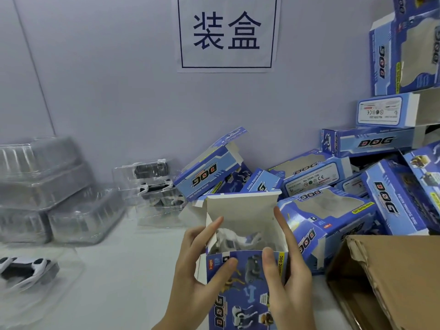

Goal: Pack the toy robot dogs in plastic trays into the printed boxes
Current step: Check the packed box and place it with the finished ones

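A printed box (242, 277) is held upright between both hands, left hand (202, 270) and right hand (285, 275) gripping its sides. Its open end (flap raised) points up, long axis vertical; a white toy robot dog (234, 239) is seen inside.

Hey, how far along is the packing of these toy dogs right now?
Done: hard to count; the blue printed boxes piled at right show empty windows. In hand: left hand and right hand hold an open blue printed box with a white toy dog inside, top flap still up. Left: dogs in clear plastic trays, one at near left.
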A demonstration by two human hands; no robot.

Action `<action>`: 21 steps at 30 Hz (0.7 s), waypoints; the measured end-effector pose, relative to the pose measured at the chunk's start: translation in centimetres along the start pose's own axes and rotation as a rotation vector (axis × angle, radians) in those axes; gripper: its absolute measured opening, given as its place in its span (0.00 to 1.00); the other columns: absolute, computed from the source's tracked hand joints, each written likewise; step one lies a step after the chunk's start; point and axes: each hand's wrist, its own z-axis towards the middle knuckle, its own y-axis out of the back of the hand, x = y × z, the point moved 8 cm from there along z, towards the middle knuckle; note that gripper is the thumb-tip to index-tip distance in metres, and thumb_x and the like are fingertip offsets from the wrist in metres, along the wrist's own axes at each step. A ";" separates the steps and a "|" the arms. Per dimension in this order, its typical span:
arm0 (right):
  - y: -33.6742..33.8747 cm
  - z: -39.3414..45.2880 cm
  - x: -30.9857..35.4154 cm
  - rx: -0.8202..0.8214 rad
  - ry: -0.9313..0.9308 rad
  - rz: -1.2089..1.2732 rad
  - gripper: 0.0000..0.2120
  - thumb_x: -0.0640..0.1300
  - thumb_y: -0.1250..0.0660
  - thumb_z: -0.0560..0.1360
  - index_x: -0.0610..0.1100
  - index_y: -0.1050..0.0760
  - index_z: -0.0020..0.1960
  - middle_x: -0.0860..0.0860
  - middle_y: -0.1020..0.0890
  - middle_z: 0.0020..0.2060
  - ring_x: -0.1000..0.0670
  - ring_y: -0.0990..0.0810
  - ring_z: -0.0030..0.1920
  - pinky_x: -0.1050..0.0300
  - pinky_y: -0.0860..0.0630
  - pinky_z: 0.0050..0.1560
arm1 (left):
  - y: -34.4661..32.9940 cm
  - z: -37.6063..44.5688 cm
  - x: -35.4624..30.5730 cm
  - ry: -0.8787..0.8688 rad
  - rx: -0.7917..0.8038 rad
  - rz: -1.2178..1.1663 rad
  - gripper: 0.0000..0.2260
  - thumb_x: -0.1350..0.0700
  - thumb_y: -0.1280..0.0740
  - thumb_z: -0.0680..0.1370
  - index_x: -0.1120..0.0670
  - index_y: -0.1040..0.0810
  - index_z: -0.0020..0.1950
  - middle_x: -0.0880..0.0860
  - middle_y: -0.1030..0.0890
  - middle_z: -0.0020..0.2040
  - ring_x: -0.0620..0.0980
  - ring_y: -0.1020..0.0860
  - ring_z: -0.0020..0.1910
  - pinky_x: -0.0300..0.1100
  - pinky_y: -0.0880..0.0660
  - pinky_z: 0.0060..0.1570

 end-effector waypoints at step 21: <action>0.2 0.8 1.1 -0.002 0.070 -0.091 0.18 0.67 0.40 0.81 0.58 0.17 0.53 0.50 0.19 0.60 0.52 0.27 0.72 0.66 0.30 0.64 | 0.6 0.7 -0.7 -0.059 0.011 -0.080 0.21 0.38 0.28 0.77 0.37 0.33 0.65 0.42 0.24 0.69 0.56 0.19 0.63 0.69 0.20 0.52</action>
